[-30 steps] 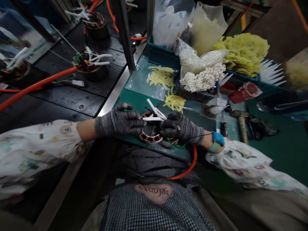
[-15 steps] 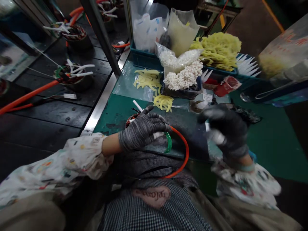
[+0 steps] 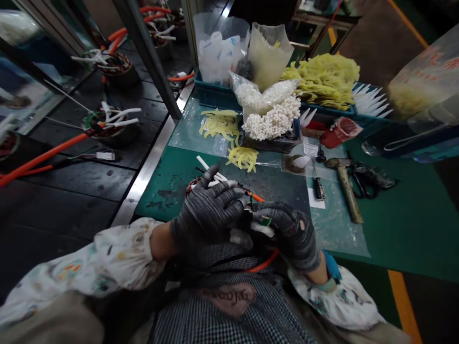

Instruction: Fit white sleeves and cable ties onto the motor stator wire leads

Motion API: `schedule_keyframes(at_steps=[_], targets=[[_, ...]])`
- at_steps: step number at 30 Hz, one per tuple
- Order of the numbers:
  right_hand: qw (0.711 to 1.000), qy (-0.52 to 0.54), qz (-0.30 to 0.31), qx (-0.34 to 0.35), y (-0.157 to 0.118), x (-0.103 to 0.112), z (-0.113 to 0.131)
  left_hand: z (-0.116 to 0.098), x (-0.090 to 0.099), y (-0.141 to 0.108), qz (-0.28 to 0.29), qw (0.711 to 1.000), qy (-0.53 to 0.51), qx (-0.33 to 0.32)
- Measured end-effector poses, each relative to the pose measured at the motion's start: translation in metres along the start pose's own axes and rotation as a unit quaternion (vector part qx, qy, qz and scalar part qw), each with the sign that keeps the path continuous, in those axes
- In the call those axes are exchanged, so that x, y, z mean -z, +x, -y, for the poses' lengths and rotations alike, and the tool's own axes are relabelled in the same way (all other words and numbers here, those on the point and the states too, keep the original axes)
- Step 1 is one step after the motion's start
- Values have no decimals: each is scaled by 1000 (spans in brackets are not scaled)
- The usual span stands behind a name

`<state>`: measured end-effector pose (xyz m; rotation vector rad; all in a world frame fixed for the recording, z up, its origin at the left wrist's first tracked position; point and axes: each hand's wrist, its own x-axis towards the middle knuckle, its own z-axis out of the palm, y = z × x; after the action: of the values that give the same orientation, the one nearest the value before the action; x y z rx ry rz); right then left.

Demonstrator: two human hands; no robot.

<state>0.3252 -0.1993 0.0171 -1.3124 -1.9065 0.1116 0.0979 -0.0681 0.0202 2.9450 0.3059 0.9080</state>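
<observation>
A motor stator (image 3: pixel 191 186) with reddish windings lies in front of me, mostly hidden beneath my gloved left hand (image 3: pixel 211 208). That hand's fingers bend over its top and grip it, thumb raised. White sleeves (image 3: pixel 205 163) stick out past the thumb. On the stator's right side, my gloved right hand (image 3: pixel 287 229) is closed, with a green strip (image 3: pixel 266 221) showing between its thumb and fingers. An orange cable (image 3: pixel 258 197) comes out between the hands and passes under the right one toward my apron. Exactly where the strip joins the stator is hidden.
Yellow curved pieces (image 3: pixel 244 157) lie beyond my hands. Behind them stand a bag of white beads (image 3: pixel 272 119) and a blue bin (image 3: pixel 215 93). To the right are a hammer (image 3: pixel 346 188), black-handled scissors (image 3: pixel 362 184) and a red cup (image 3: pixel 340 133). Further stators (image 3: pixel 113 129) stand at left.
My right hand has come in from the right to the stator and closed on the green strip. The hammer and scissors it covered now show. My left hand has shifted slightly toward me.
</observation>
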Motion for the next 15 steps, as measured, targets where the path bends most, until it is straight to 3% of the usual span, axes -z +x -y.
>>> schedule_keyframes(at_steps=[3, 5, 9, 12, 14, 15], targets=[[999, 18, -29, -16, -3, -10, 1, -11, -13, -5, -18, 999, 30, 12], [992, 48, -85, -75, -2, -19, 3, -16, -24, -8, -25, 998, 52, 18], [927, 110, -260, -247, 8, -48, 7, -17, -33, -18, -33, 995, 86, 29], [885, 173, -311, -301, 19, -72, 6, 0, -17, -29, 2, 999, 35, 6], [877, 187, -305, -320, 24, -85, 3, 25, 4, -33, 23, 998, -58, -7], [875, 192, -303, -326, 25, -90, 2, 40, 14, -33, 17, 993, -115, 17]])
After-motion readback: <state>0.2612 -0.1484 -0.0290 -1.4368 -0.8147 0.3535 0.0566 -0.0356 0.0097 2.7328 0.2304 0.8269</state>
